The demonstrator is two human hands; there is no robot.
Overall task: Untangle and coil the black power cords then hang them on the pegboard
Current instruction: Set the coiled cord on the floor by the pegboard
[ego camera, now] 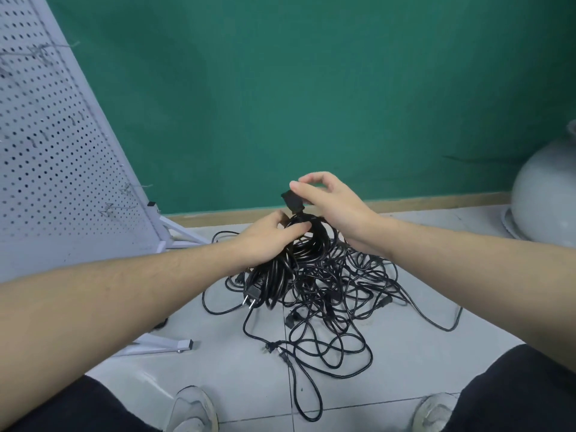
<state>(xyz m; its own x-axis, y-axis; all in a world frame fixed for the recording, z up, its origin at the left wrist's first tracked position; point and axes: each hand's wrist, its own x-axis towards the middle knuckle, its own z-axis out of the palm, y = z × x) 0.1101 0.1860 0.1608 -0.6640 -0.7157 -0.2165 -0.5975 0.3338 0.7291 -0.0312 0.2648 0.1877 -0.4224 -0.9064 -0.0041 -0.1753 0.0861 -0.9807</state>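
One coiled cord bundle (282,266), left hand (265,241) grip curled round it; one connector (291,202), right hand (330,202) grip pinching it; one tangled cord pile (336,294) on floor; one pegboard (59,145).

Workshop corner (pegboard (56,145), green wall (311,88), tiled floor (243,375))

The power cords (324,285) are black throughout, plugs included, in a glossy tangle on the floor (249,378) of pale grey-white tiles with thin dark grout lines. The pegboard (59,157) is white, dotted with a regular grid of small dark holes. The wall (311,88) is flat green above a tan skirting strip (436,201). Both trouser legs (523,391) are black.
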